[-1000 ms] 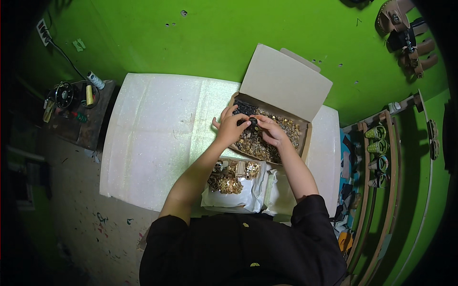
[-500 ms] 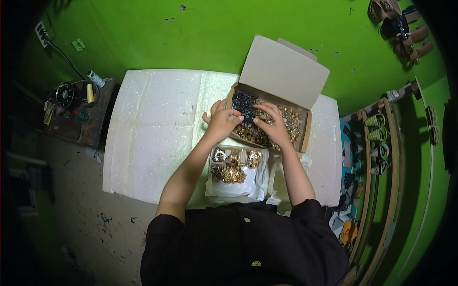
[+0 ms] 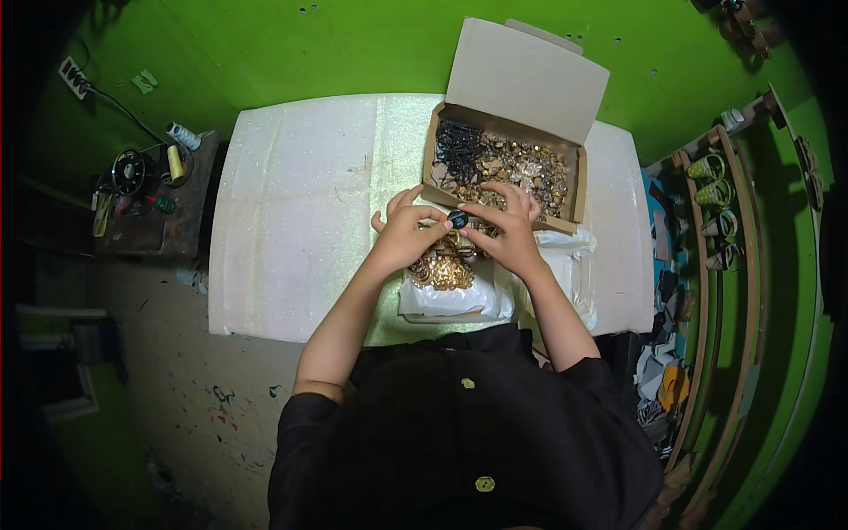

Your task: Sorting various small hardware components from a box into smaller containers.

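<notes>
A small, round black piece point(image 3: 457, 218) is pinched at the thumb and fingertips of my left hand point(image 3: 409, 234). My right hand point(image 3: 511, 234) closes on its other side, with thumb and forefinger at the piece. Its exact kind is too small to make out. Both hands are over the near edge of an open cardboard box point(image 3: 580, 187). Inside the box, black pieces point(image 3: 458, 152) fill the left corner and gold and silver metal ornaments point(image 3: 541, 172) the rest. Below my hands, gold ornaments point(image 3: 444, 272) lie on white plastic wrapping point(image 3: 428, 303), partly hidden by my fingers.
The box lid point(image 3: 530, 75) stands up against the green wall. A glittery white sheet covers the table point(image 3: 291, 212). Crumpled white plastic point(image 3: 570, 265) lies right of the ornaments. At left, a small stand point(image 3: 146, 225) bears thread spools; sandals point(image 3: 714, 194) hang on a wooden rack at right.
Both hands have come back toward me from inside the box, bringing the black piece over the near ornaments. My view has shifted, so the box and table sit higher in it.
</notes>
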Available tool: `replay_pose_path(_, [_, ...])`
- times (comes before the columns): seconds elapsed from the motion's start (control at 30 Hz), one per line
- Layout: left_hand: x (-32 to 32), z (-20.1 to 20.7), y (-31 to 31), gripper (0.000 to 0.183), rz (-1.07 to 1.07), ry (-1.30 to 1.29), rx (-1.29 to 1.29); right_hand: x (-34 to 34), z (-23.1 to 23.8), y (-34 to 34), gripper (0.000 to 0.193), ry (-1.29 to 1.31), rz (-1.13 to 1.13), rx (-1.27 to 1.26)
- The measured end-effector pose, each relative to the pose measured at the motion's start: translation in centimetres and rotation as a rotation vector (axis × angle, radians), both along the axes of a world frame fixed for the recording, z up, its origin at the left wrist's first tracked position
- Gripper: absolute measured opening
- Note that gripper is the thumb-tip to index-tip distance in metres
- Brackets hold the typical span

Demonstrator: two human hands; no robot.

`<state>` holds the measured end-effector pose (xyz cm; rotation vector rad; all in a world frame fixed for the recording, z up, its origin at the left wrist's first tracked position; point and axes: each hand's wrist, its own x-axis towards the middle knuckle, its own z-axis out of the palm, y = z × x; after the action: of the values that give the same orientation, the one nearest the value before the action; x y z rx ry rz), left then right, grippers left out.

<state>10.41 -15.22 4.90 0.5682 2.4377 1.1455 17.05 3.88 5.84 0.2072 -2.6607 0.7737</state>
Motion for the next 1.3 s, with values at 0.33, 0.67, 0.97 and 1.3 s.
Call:
replay_pose_path(0.33, [4.1, -4.9, -0.2, 0.026, 0.153, -0.048, 0.293, 3.2, -1.9, -2.4, 0.031, 0.051, -0.042, -0.114])
replay_pose_path(0.67, [6.2, -5.8, -1.1, 0.028, 0.151, -0.025, 0.242, 4.1, -4.3, -3.3, 0.035, 0.056, 0.003, -0.056])
replay_pose_path(0.97, [5.8, -7.3, -2.1, 0.035, 0.042, -0.051, 0.194, 4.7, -4.8, -3.3, 0.03, 0.056, 0.012, -0.064])
replay_pose_path(1.3, [6.0, -6.1, -2.8, 0.049, 0.064, 0.184, -0.129, 5.7, -7.9, 2.5, 0.034, 0.01, -0.357, 0.006])
